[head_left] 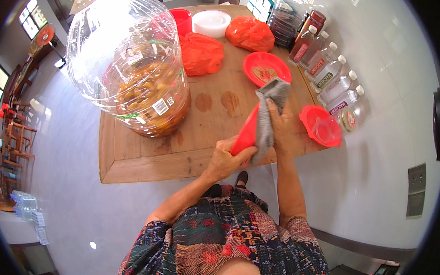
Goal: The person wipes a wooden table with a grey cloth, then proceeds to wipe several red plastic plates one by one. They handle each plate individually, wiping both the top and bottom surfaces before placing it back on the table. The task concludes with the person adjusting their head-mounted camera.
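Observation:
Over the front edge of the wooden table (147, 163), my left hand (227, 159) grips the lower rim of a red plastic dish (245, 132), tilted nearly on edge. A grey cloth (265, 128) drapes along the dish's right side and hides much of it. My right hand (279, 122) is closed on the cloth and presses it against the dish. Just beyond lies a red plate (267, 66) with a heart pattern. To the left stands a big clear plastic jar (129, 82), partly filled with yellow-brown fruit in liquid.
Several clear bottles (328, 76) with white caps line the table's right side. Near them sit a red basin (313, 117) and a clear jar (329, 130). Red plastic bags (201, 53), a white round container (209, 24) and a red bucket (181, 21) stand behind. Wet marks (230, 103) spot the wood.

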Demonstrator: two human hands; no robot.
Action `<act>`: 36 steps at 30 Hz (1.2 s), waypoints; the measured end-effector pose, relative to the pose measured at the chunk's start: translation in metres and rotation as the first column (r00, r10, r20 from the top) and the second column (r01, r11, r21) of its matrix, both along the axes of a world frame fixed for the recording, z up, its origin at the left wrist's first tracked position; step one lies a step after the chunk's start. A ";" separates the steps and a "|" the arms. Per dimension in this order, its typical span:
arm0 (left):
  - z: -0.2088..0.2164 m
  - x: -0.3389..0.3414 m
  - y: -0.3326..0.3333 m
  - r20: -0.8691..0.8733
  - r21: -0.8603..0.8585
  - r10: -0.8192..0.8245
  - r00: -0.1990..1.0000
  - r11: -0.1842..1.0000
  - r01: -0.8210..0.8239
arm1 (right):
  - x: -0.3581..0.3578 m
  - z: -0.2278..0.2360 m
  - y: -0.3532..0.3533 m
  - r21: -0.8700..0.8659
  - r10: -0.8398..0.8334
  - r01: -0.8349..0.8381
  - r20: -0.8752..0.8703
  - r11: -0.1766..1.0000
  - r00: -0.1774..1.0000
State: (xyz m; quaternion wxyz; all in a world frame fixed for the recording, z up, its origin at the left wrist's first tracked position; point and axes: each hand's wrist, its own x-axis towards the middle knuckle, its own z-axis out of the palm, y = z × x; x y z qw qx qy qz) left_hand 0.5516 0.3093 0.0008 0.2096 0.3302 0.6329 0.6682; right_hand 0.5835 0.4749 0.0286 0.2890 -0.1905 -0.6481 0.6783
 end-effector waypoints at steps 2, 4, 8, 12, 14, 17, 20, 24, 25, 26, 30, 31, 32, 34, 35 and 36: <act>-0.011 -0.003 0.002 -0.420 0.044 0.040 0.907 0.999 -0.024 | 0.004 0.002 0.009 -0.184 -0.006 0.007 0.006 0.983 1.000; -0.018 -0.005 0.004 -0.685 -0.014 -0.029 0.728 1.000 0.027 | 0.018 -0.009 0.010 -0.305 -0.007 -0.004 -0.034 0.952 0.999; -0.044 -0.012 0.004 -0.818 -0.293 -0.253 0.517 0.956 0.006 | 0.031 -0.033 0.009 -0.386 -0.010 -0.019 -0.071 0.922 0.997; -0.013 -0.012 -0.002 -0.871 -0.149 -0.073 0.487 0.982 -0.118 | 0.040 -0.056 0.025 -0.322 -0.102 0.084 -0.041 0.943 0.994; -0.018 -0.027 -0.009 -0.839 0.013 0.232 0.492 0.913 -0.409 | 0.044 -0.056 0.026 -0.269 -0.146 0.115 -0.097 0.956 0.985; -0.041 -0.048 -0.008 -0.086 -0.054 0.429 0.899 0.899 -0.434 | 0.045 -0.057 0.024 -0.281 -0.108 0.064 -0.143 0.958 0.984; -0.048 -0.046 -0.009 0.671 0.080 0.093 0.735 0.977 -0.197 | 0.043 -0.063 0.025 -0.273 -0.037 -0.001 -0.135 0.962 0.990; -0.054 -0.033 -0.004 0.712 0.267 0.021 0.702 0.917 -0.298 | 0.027 -0.076 0.023 0.247 -0.186 0.217 -0.144 0.944 0.972; -0.059 -0.033 -0.002 0.631 0.304 0.075 0.772 0.892 -0.335 | 0.026 -0.071 0.019 0.490 -0.287 0.292 -0.087 0.821 0.954; -0.065 -0.032 -0.001 0.561 0.271 0.128 0.818 0.905 -0.327 | 0.027 -0.064 0.015 0.702 -0.394 0.321 -0.062 0.636 0.917; -0.063 -0.022 0.003 0.486 0.237 0.151 0.861 0.925 -0.296 | 0.001 -0.044 -0.010 0.936 -0.387 0.157 -0.024 0.315 0.922; -0.057 -0.018 0.008 0.523 0.264 0.112 0.845 0.921 -0.285 | -0.007 -0.041 -0.016 0.952 -0.361 0.101 0.010 0.288 0.932; -0.057 -0.014 0.012 0.469 0.224 0.193 0.862 0.918 -0.328 | -0.011 -0.046 -0.023 0.948 -0.328 0.087 0.019 0.307 0.944; -0.061 -0.015 0.014 0.421 0.233 0.220 0.880 0.911 -0.339 | -0.019 -0.058 -0.035 0.940 -0.255 0.062 0.028 0.337 0.967; -0.063 -0.017 0.014 0.396 0.237 0.235 0.888 0.908 -0.346 | -0.021 -0.058 -0.040 0.935 -0.193 0.039 0.032 0.352 0.981; -0.056 -0.016 0.010 0.441 0.215 0.240 0.865 0.907 -0.361 | -0.020 -0.060 -0.045 0.929 -0.127 0.007 0.044 0.370 0.991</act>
